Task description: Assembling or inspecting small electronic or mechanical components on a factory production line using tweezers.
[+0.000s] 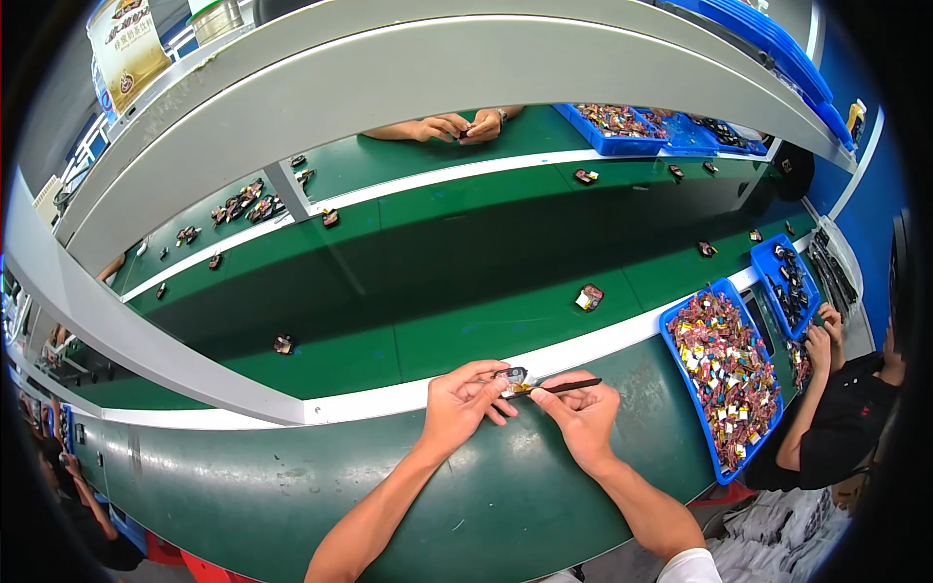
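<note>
Near the middle of the bench edge, my left hand (pixel 459 403) is closed on a small electronic part (pixel 513 375) with a black casing and a bit of yellow. Pinched in my right hand (pixel 589 420) is a thin black stick-like tool (pixel 573 386). Its tip meets the part at the left fingers; whether it is tweezers I cannot make out. Both hands are close together above the green worktop (pixel 379 466). Fingers cover much of the part.
A blue tray (pixel 720 472) heaped with small reddish, yellow and white parts stands right of my hands. Behind it, a second blue tray (pixel 761 255) holds black pieces. A co-worker (pixel 844 418) sits at the right. Similar parts (pixel 589 297) lie on the green conveyor belt (pixel 457 340). A grey frame (pixel 389 58) arches overhead.
</note>
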Action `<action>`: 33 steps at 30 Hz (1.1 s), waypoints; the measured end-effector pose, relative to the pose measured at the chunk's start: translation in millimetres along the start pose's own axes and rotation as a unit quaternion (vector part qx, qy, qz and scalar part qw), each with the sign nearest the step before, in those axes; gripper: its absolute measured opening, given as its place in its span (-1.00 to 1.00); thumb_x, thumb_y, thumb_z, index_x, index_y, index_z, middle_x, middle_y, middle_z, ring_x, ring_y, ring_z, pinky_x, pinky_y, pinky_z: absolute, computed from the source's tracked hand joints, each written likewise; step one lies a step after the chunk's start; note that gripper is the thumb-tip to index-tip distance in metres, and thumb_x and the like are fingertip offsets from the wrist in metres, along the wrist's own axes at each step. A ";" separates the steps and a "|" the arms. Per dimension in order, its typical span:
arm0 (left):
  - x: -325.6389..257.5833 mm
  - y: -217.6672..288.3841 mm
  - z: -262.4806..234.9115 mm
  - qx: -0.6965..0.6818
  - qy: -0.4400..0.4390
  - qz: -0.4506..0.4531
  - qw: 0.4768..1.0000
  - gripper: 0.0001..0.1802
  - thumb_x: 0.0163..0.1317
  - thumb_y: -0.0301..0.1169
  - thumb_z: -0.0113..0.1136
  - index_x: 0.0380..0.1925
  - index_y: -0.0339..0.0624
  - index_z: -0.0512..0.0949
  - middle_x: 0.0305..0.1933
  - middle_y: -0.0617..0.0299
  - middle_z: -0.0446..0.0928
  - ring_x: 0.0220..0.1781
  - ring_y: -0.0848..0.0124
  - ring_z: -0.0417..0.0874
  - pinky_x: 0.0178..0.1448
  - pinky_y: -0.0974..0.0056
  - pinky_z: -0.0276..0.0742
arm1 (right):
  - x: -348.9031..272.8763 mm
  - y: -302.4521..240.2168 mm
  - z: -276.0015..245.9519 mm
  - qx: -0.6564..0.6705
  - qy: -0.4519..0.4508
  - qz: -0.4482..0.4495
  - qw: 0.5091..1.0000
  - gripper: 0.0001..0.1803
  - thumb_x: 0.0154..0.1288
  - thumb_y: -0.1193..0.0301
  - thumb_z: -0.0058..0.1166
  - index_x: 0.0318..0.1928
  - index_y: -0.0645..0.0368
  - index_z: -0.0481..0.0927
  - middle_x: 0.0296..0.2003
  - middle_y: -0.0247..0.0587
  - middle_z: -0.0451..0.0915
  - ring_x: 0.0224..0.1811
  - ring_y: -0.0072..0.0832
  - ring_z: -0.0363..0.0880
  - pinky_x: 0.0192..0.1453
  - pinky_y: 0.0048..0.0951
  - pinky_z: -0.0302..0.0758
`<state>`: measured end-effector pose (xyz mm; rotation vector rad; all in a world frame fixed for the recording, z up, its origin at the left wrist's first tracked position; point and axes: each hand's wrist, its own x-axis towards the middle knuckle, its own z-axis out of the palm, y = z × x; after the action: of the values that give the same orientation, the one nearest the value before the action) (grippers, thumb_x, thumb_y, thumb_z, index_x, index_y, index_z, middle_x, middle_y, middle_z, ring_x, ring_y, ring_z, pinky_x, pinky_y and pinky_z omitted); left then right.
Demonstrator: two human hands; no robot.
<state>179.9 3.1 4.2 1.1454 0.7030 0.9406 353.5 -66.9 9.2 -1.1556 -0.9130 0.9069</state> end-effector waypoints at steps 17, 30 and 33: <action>1.1 1.5 -4.6 -0.025 -0.003 -0.016 1.000 -0.74 0.43 -0.49 0.15 0.01 -0.47 0.58 -0.31 0.03 0.66 -0.44 0.31 0.76 -0.41 0.36 0.70 | -2.9 -15.8 3.5 -0.154 -0.027 -0.059 0.986 -0.85 0.11 0.66 0.40 -0.30 0.33 0.69 -0.57 -0.48 0.58 -0.66 -0.91 0.21 -0.57 -0.71 0.10; -1.9 1.7 1.2 0.051 -0.025 0.015 0.998 -0.65 0.33 -0.62 0.23 0.11 -0.43 0.56 -0.26 0.06 0.68 -0.39 0.40 0.74 -0.49 0.41 0.61 | -0.5 -10.1 -0.9 -0.281 -0.022 -0.252 0.926 -0.84 0.02 0.53 0.49 -0.36 0.16 0.75 -0.53 -0.41 0.73 -0.79 -0.76 0.26 -0.62 -0.62 0.16; -2.9 -0.3 1.2 0.050 -0.017 0.023 0.998 -0.62 0.32 -0.63 0.23 0.15 -0.42 0.54 -0.24 0.05 0.68 -0.39 0.39 0.74 -0.49 0.42 0.63 | 0.5 -11.0 -0.4 -0.276 -0.024 -0.260 0.925 -0.83 0.02 0.54 0.48 -0.35 0.16 0.75 -0.52 -0.41 0.73 -0.78 -0.76 0.26 -0.63 -0.62 0.16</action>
<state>179.7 -0.1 4.2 1.2673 0.7052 0.9303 355.3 -68.4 20.0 -1.2657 -1.4877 0.2395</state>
